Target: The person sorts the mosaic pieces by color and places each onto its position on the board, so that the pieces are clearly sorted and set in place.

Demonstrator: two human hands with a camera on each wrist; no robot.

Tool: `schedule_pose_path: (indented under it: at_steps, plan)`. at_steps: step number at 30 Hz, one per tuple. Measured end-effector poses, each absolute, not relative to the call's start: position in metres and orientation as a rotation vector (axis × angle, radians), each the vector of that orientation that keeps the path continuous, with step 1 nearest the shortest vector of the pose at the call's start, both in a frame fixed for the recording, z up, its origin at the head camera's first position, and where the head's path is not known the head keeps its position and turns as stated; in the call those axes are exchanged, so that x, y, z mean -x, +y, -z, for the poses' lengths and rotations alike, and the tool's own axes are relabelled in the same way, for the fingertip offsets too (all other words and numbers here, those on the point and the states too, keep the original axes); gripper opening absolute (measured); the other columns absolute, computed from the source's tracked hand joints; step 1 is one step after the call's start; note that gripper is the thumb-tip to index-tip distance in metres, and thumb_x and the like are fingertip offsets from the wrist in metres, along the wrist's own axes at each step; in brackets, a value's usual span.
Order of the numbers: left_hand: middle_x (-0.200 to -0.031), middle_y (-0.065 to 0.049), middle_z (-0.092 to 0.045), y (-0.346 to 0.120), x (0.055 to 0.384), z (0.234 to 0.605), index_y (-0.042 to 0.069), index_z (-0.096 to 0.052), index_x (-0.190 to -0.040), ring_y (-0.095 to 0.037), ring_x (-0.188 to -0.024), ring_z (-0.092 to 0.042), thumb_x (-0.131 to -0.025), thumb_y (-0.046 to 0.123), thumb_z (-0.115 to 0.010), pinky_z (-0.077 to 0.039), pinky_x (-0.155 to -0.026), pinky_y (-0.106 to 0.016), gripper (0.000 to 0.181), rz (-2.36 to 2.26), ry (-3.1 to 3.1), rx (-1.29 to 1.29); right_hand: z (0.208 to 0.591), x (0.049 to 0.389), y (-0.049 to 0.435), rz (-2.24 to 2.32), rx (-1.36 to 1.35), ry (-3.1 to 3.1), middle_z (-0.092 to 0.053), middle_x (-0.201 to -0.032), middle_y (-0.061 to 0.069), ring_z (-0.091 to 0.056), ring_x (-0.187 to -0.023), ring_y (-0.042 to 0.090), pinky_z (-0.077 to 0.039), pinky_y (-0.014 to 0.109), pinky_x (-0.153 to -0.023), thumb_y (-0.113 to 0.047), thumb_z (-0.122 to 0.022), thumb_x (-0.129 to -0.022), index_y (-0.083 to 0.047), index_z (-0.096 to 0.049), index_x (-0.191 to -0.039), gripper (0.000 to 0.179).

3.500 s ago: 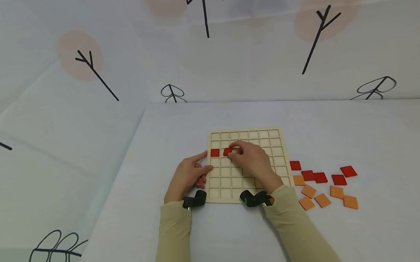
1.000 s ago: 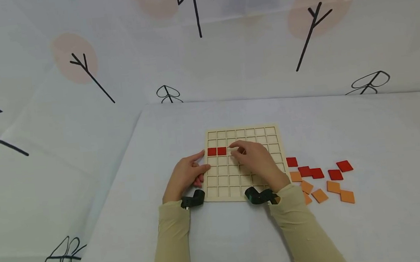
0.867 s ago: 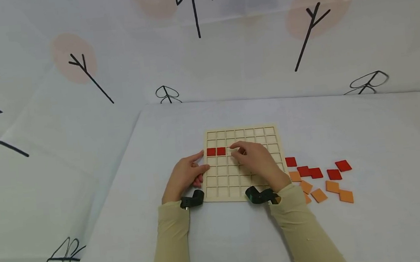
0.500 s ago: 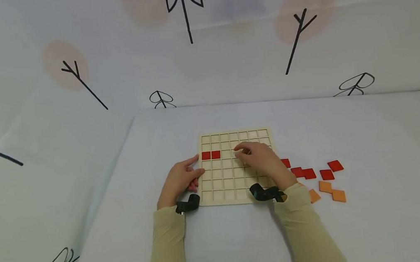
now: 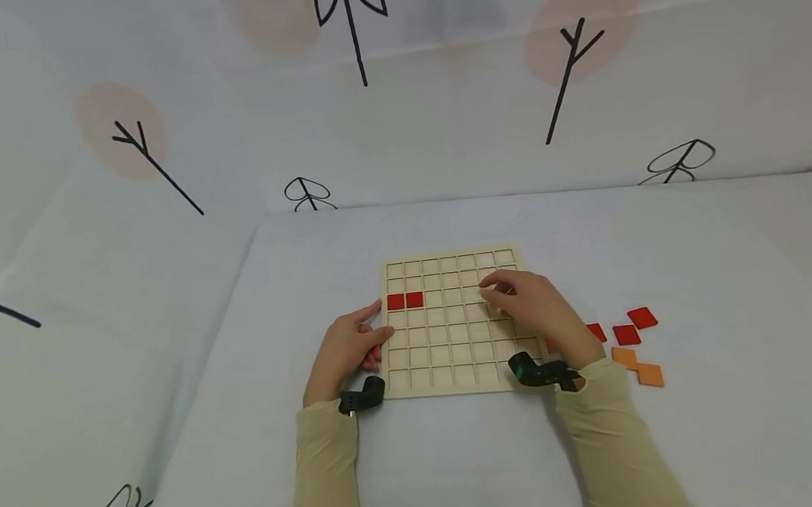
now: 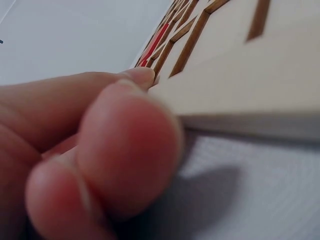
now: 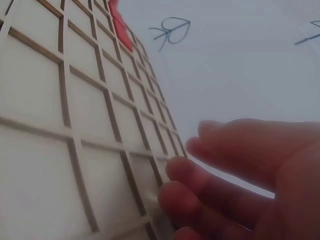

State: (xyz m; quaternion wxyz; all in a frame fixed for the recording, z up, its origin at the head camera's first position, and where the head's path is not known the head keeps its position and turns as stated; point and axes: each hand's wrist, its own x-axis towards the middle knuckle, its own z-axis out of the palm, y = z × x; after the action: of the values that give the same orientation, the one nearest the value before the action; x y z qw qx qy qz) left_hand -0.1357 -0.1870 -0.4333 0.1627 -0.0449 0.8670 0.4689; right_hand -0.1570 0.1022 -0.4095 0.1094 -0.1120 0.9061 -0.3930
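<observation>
A pale wooden grid board (image 5: 439, 335) lies flat on the white cloth, with two red square tiles (image 5: 405, 301) side by side in cells at the left end of one row. At its left edge, my left hand (image 5: 342, 351) touches the side with the index finger and thumb; the other fingers tuck under. My right hand (image 5: 532, 304) hovers over the board's right part, its fingers loosely bent. In the right wrist view nothing sits between the fingers of this right hand (image 7: 235, 175).
Right of the board lie loose red tiles (image 5: 627, 336) and orange tiles (image 5: 650, 375), some hidden behind my right hand and wrist. A white patterned cloth (image 5: 438, 122) hangs behind the table. Dark wrist cameras (image 5: 364, 396) are strapped to both wrists.
The second red tile went from my right fingers into the cell beside the first. My right hand has let go and moved right across the board. My left hand stays at the edge.
</observation>
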Motion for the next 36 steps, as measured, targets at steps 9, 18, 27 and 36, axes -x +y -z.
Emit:
schedule_pose_path:
  at_steps: [9, 18, 27, 36]
  plan:
    - [-0.054, -0.008, -0.056, -0.189, 0.136, 0.43, 0.029, -0.042, -0.134, -0.016, -0.04, -0.053, -0.08, 0.031, -0.066, -0.046, -0.045, -0.027, 0.059, -1.316, 2.488, 0.119, 0.41, 0.153, 0.115, 1.148, 0.276, 2.7, -0.061, -0.088, 0.005, -0.055, -0.078, 0.019, -0.042, 0.034, -0.07, -0.031, -0.051, -0.09, -0.012, -0.059, -0.109, 0.028]
    - [-0.055, -0.008, -0.056, -0.189, 0.137, 0.432, 0.029, -0.042, -0.134, -0.015, -0.041, -0.052, -0.08, 0.031, -0.066, -0.046, -0.044, -0.027, 0.059, -1.335, 2.474, 0.138, 0.409, 0.15, 0.13, 1.113, 0.227, 2.725, -0.06, -0.089, 0.006, -0.052, -0.077, 0.021, -0.043, 0.031, -0.064, -0.033, -0.05, -0.09, -0.013, -0.059, -0.108, 0.028]
    - [-0.055, -0.007, -0.056, -0.187, 0.137, 0.436, 0.029, -0.04, -0.134, -0.015, -0.041, -0.053, -0.08, 0.034, -0.066, -0.046, -0.044, -0.028, 0.06, -1.31, 2.492, 0.109, 0.411, 0.149, 0.151, 1.042, 0.204, 2.723, -0.06, -0.092, 0.007, -0.053, -0.083, 0.022, -0.042, 0.033, -0.069, -0.031, -0.051, -0.09, -0.013, -0.059, -0.107, 0.026]
    - [-0.055, -0.007, -0.057, -0.187, 0.137, 0.433, 0.03, -0.04, -0.134, -0.016, -0.041, -0.054, -0.08, 0.034, -0.066, -0.047, -0.045, -0.028, 0.06, -1.305, 2.495, 0.107, 0.406, 0.148, 0.164, 0.974, 0.196, 2.661, -0.057, -0.1, 0.012, -0.05, -0.089, 0.026, -0.042, 0.041, -0.075, -0.026, -0.053, -0.087, -0.008, -0.058, -0.11, 0.029]
